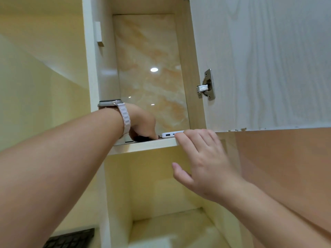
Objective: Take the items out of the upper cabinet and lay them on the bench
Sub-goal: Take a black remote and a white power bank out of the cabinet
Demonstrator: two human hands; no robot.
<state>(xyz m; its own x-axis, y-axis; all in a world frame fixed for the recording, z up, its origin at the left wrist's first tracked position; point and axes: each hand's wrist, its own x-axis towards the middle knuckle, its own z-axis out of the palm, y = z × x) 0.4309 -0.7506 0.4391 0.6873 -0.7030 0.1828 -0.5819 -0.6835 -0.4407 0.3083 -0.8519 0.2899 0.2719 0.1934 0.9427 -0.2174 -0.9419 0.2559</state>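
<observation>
A white power bank lies flat at the front of the upper cabinet's shelf, its ports facing out, and just left of it sits a dark item, mostly hidden. The left hand, watch on the wrist, is curled down over that dark item with the fingers closed around it; how firm the hold is cannot be told. The right hand is spread open and holds nothing, its fingertips at the shelf's edge touching the power bank's near end. The cabinet door stands open to the right. To do this well, I would slide the power bank forward until it overhangs, then pinch it top and bottom, since it looks smooth and could slip. The bench is hardly in view; a keyboard shows below.
</observation>
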